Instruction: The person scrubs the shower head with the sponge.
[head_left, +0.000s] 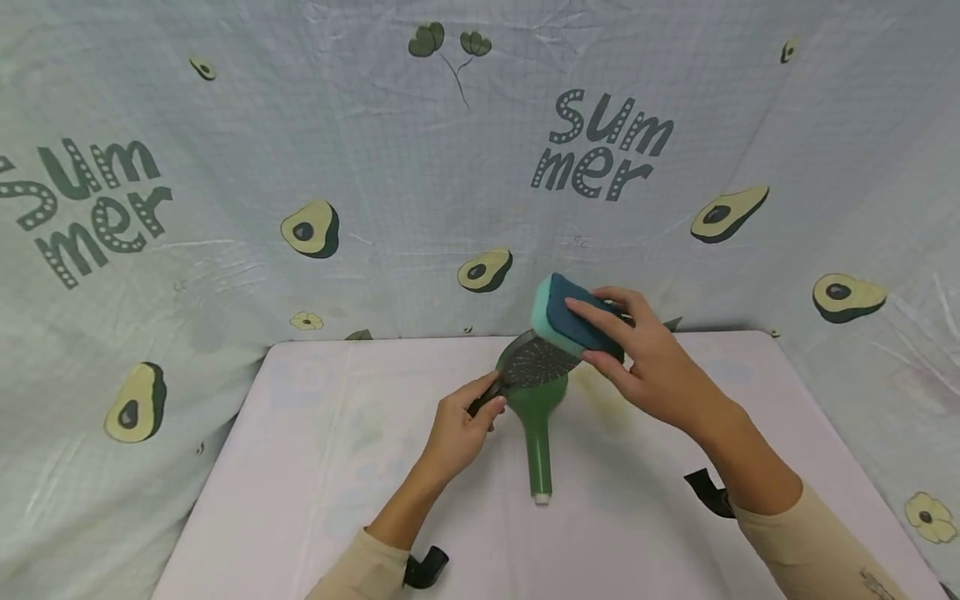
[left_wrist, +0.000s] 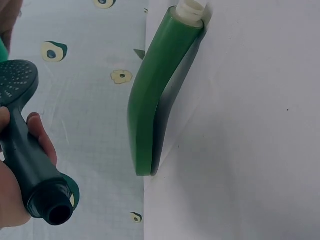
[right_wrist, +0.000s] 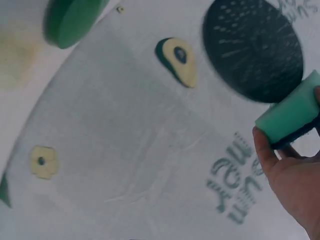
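My left hand (head_left: 459, 429) grips a black shower head (head_left: 534, 365) by its handle, raised over the table with its nozzle face up. In the left wrist view the open threaded end of the shower head (left_wrist: 31, 155) points down toward the camera. My right hand (head_left: 660, 362) holds a sponge (head_left: 573, 315), pale green with a dark blue scouring layer, between thumb and fingers. In the right wrist view the green side of the sponge (right_wrist: 290, 111) meets the rim of the black face. Below lies a green shower head (head_left: 538, 442) with a white threaded end, its head partly hidden.
The table (head_left: 360, 467) has a pale cover, with a yellowish patch right of the green shower head. Behind it hangs a patterned cloth (head_left: 405, 167) with avocados and lettering. Black straps (head_left: 427, 568) show at both wrists.
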